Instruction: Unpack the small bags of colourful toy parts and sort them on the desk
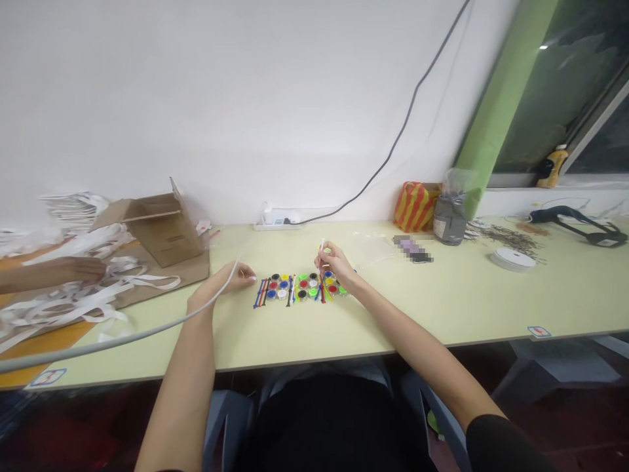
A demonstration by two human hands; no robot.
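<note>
A thin pale stick (322, 248) is pinched in the right hand's grip (335, 264), just above coloured plastic discs (303, 286) laid in rows on the worktop (442, 308). The left hand (230, 279) lies open, holding nothing, just left of them. A slip of the stick could knock the rows askew.

**Person in a plain black top, forearms bare**

A dark black fabric top (334, 426) fills the lower middle of the head view, its smooth, matte surface showing no visible print or markings. A black sleeve (501, 446) with a rounded edge ends near the right elbow, leaving the long, slim right forearm (413, 341) uncovered down to the bare right hand (337, 264). The left forearm (184, 387) and bare left hand (230, 278) are likewise uncovered, with no glove, at least as far as the frame shows. Pale grey fabric (324, 375) shows just beyond the black top, though the garment it belongs to cannot be told.
</note>
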